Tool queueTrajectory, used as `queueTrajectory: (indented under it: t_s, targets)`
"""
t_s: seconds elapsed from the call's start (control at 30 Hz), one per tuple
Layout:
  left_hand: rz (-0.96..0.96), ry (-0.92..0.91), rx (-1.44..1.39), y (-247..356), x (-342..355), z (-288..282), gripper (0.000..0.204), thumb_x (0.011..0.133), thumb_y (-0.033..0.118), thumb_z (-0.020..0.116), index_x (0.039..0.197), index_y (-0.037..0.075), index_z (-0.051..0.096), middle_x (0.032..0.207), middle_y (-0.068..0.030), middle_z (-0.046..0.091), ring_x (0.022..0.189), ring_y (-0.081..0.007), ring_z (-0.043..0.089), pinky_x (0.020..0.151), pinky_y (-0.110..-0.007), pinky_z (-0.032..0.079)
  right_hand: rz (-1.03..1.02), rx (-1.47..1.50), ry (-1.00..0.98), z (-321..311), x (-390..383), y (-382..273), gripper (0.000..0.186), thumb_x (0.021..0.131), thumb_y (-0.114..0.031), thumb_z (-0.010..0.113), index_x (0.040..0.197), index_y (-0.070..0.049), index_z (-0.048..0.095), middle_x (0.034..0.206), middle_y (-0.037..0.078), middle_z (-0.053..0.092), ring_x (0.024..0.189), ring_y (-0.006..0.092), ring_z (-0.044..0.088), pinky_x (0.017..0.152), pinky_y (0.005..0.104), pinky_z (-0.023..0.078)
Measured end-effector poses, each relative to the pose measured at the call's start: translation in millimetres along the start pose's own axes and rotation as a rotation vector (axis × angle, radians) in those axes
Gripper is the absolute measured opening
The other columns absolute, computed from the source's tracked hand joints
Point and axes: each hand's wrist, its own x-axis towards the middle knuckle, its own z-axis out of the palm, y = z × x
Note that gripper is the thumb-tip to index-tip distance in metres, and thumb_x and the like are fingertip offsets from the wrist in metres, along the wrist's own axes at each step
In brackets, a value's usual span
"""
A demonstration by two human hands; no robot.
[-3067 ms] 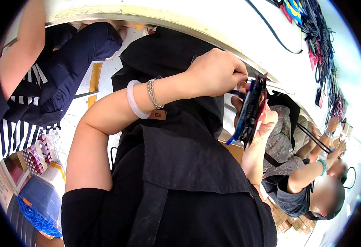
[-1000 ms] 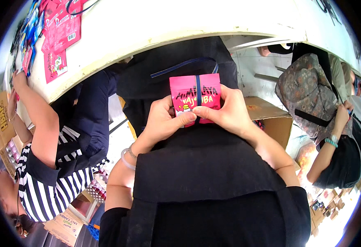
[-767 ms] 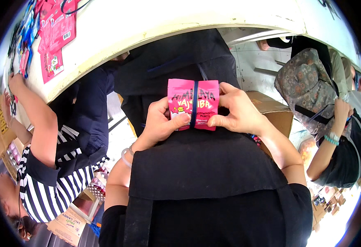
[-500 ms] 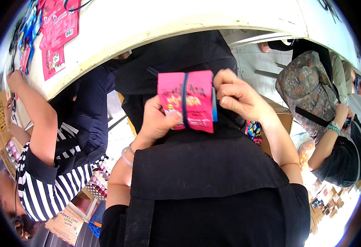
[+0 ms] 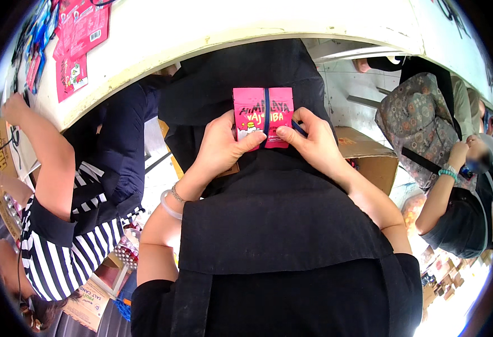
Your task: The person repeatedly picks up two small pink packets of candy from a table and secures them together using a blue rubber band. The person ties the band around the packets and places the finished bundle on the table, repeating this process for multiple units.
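A seated person in a black apron [image 5: 283,224] holds a pink packet [image 5: 249,109] above the lap, just short of the white table's [image 5: 269,22] edge, a dark blue band [image 5: 266,106] running down its front. The left hand [image 5: 220,143] grips its left side and the right hand [image 5: 315,140] its right, both thumbs pressed across the face. More pink packets [image 5: 89,28] lie on the table, near a co-worker in stripes [image 5: 72,247]
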Motion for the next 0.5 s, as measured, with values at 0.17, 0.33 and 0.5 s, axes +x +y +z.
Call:
queueTrajectory:
  t_s: [0.17,0.33,0.5]
  targets:
    - [0.083,-0.033,0.094,-8,6,-5,0.044,0.078,0.02,0.077,0.108,-0.004,0.057,0.094,-0.0066,0.067,0.084,-0.0084,0.062,0.075,-0.027,0.052,-0.04,-0.014,0.147,3,6,-6,0.055,0.072,-0.044,0.077,0.097,0.001,0.058,0.082,0.019,0.068,0.072,0.032,0.066,0.066,0.0379,0.05]
    - [0.112,-0.048,-0.055,-11,3,-2,0.041,0.079,0.023,0.077,0.104,-0.005,0.059,0.085,-0.0063,0.068,0.077,-0.0069,0.061,0.068,-0.026,0.051,-0.013,0.364,-0.081,2,14,7,0.04,0.072,-0.033,0.08,0.096,-0.002,0.07,0.081,0.015,0.07,0.073,0.0165,0.067,0.069,0.0322,0.05]
    - [0.067,0.075,0.476,8,-7,-26,0.021,0.088,0.021,0.066,0.09,0.0,0.066,0.078,-0.0082,0.066,0.068,-0.0147,0.064,0.061,-0.03,0.048,0.043,0.183,-0.059,-3,17,-2,0.035,0.073,-0.031,0.079,0.092,-0.003,0.072,0.077,0.013,0.071,0.071,0.0168,0.068,0.068,0.0315,0.051]
